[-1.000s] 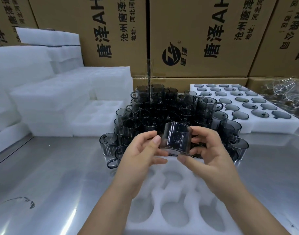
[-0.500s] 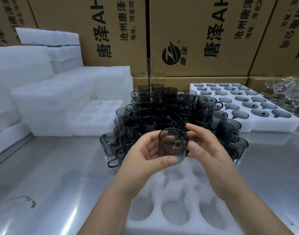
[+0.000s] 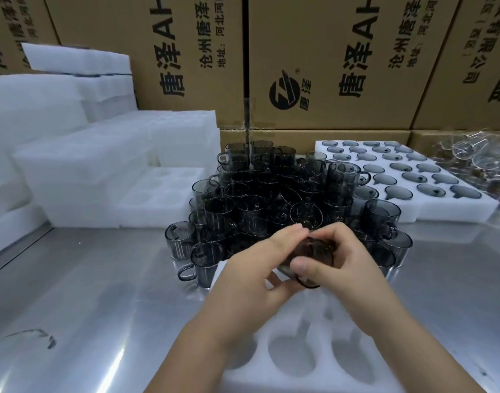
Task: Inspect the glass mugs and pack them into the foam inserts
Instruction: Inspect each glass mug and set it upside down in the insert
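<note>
Gripping mug (image 3: 316, 251): left hand (image 3: 251, 269), right hand (image 3: 346, 266)

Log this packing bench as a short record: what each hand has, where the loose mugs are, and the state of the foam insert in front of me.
left hand: grips the held mug
right hand: grips the same mug, thumb on the glass
held mug: dark glass, tilted, above the near insert
near insert: visible cavities empty
mug pile: on the table, behind the hands
far tray: back right, cavities filled
</note>
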